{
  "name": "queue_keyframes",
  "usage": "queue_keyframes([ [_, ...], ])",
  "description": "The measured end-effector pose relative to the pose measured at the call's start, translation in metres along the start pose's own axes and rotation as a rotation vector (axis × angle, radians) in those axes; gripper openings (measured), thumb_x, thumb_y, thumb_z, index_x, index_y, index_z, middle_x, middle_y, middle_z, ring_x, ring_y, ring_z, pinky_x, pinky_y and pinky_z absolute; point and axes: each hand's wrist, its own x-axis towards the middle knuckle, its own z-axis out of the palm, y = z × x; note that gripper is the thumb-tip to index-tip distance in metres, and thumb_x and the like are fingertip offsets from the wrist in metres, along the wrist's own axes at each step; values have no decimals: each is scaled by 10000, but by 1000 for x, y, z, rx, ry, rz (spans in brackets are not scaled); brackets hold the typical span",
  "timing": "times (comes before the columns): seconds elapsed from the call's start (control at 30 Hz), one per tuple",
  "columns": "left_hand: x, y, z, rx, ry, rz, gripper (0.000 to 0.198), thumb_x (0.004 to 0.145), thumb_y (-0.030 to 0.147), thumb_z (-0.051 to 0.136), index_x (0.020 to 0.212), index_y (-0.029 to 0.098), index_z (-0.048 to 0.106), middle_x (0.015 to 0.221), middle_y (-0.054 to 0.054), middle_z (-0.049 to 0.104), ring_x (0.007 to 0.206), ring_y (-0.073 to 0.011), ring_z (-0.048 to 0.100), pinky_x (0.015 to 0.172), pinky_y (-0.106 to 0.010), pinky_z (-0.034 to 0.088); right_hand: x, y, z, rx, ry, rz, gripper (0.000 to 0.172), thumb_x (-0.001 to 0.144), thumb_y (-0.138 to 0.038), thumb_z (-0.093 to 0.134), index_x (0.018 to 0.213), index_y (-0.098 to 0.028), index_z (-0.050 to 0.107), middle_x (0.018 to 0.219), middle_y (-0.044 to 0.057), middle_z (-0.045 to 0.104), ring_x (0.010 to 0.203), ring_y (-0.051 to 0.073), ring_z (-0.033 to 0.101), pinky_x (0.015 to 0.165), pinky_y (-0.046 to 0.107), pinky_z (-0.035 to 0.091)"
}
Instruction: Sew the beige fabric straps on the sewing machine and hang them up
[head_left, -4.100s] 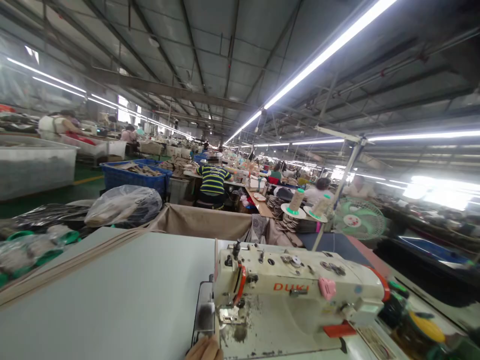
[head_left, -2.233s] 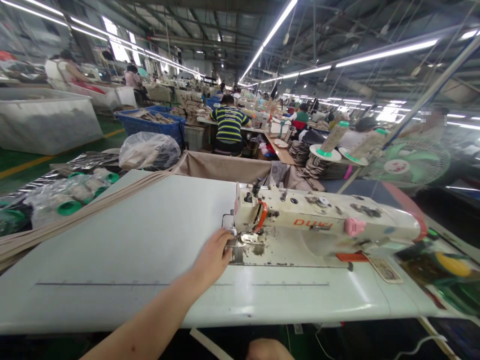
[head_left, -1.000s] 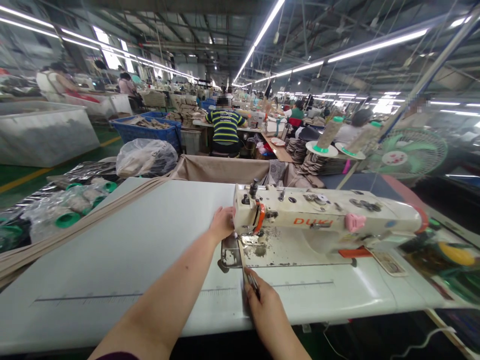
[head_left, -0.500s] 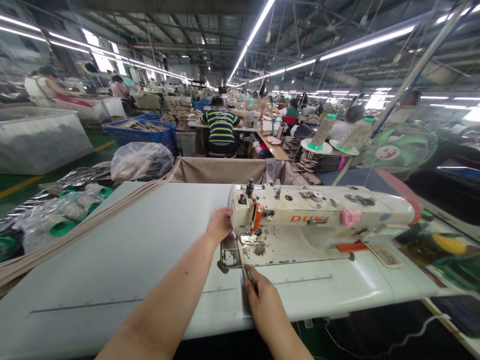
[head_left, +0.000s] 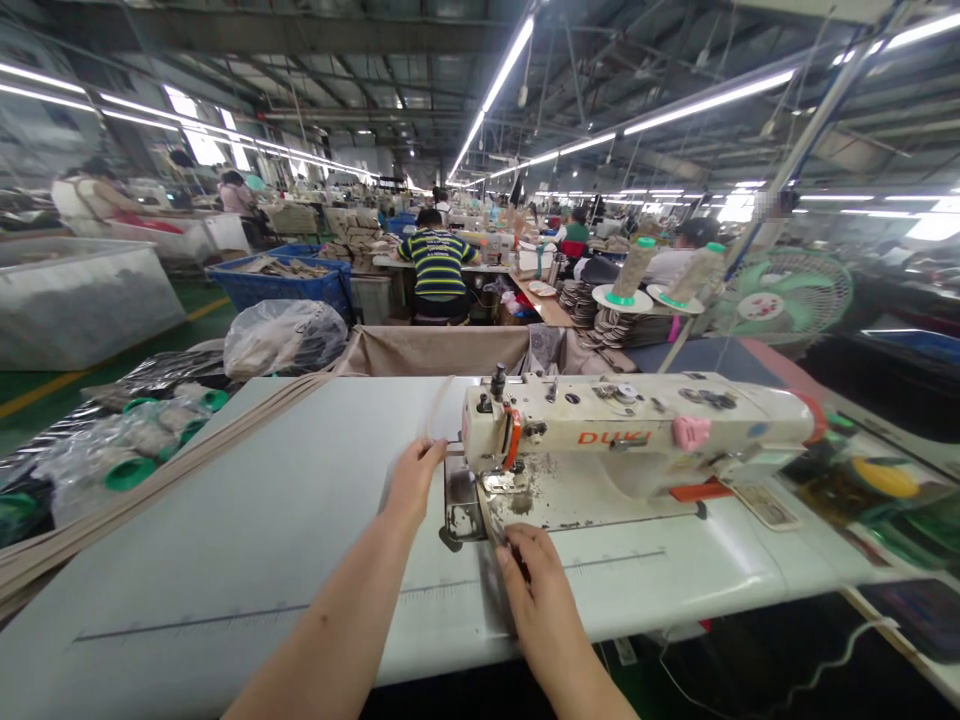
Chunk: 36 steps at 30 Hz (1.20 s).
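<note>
A beige sewing machine stands on the pale work table. Left of its head, my left hand is closed with thumb and fingers pinched on a narrow pale fabric strip, part of which curves away behind the hand. In front of the needle area, my right hand has its fingers closed round the near end of a strip that runs out from under the presser foot. Something thin and metallic shows at those fingers, its kind unclear.
Long beige strips hang across the table's left side. Behind it is a cloth-lined bin. Bagged thread cones lie at left. Thread cones and a green fan stand at right. A person in a striped shirt sits ahead.
My left hand has drawn back leftward from the machine head, with a pale strip now showing at its fingers. My right hand stays near the same spot, its fingers slightly shifted.
</note>
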Motion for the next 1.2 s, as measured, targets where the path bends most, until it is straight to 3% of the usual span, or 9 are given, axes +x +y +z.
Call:
queue_keyframes([
  [0.13, -27, 3, -17, -197, 31, -38, 404, 763, 566, 714, 843, 184, 611, 846, -31, 694, 891, -204, 714, 912, -368, 580, 5, -13, 11, 207, -182, 121, 384, 987, -530, 500, 1089, -207, 680, 887, 58, 686, 768, 198, 610, 725, 325, 501],
  [0.2, -40, 4, -27, -243, 46, -51, 410, 762, 554, 742, 884, 183, 615, 894, -38, 708, 932, -202, 725, 957, -375, 577, 8, -15, 20, 342, -281, 230, 468, 964, -620, 502, 1103, -208, 673, 784, 19, 666, 610, 152, 522, 574, 283, 420],
  [0.3, -59, 5, -45, -259, 48, -73, 409, 767, 535, 778, 916, 185, 626, 972, -67, 752, 981, -218, 735, 969, -376, 576, 14, -16, 34, 496, -339, 361, 558, 894, -715, 551, 1009, -188, 690, 747, 11, 658, 546, 112, 450, 502, 254, 316],
  [0.43, -83, 5, -65, -230, 32, -82, 394, 793, 538, 781, 921, 196, 632, 1056, -99, 784, 1076, -256, 729, 993, -386, 565, 23, -17, 49, 616, -392, 470, 644, 774, -778, 650, 927, -154, 689, 744, 29, 679, 516, 88, 432, 482, 239, 262],
  [0.67, -115, 10, -88, -110, 16, 13, 314, 864, 510, 732, 967, 223, 657, 1184, -91, 769, 1208, -259, 685, 1096, -394, 516, 40, -25, 69, 664, -475, 487, 702, 725, -820, 658, 890, -138, 683, 723, 44, 684, 483, 70, 386, 473, 230, 209],
  [0.9, -136, 7, -107, -89, 42, 15, 293, 870, 486, 730, 981, 224, 662, 1189, -103, 765, 1202, -271, 693, 1094, -418, 540, 48, -40, 80, 680, -589, 467, 659, 722, -798, 665, 852, -152, 666, 645, -27, 541, 475, 55, 294, 485, 232, 146],
  [1.07, -147, 10, -117, -87, 67, -2, 294, 868, 501, 728, 972, 232, 670, 1166, -95, 771, 1188, -277, 699, 1088, -420, 544, 48, -46, 82, 595, -593, 379, 556, 826, -741, 562, 826, -188, 611, 605, -70, 414, 494, 77, 255, 497, 244, 188],
  [1.2, -150, 14, -134, 20, 85, -27, 357, 860, 579, 703, 937, 231, 677, 1027, -90, 780, 1061, -293, 734, 998, -429, 586, 41, -41, 68, 375, -436, 248, 301, 853, -497, 659, 787, -228, 540, 676, -47, 471, 629, 134, 412, 616, 270, 319],
])
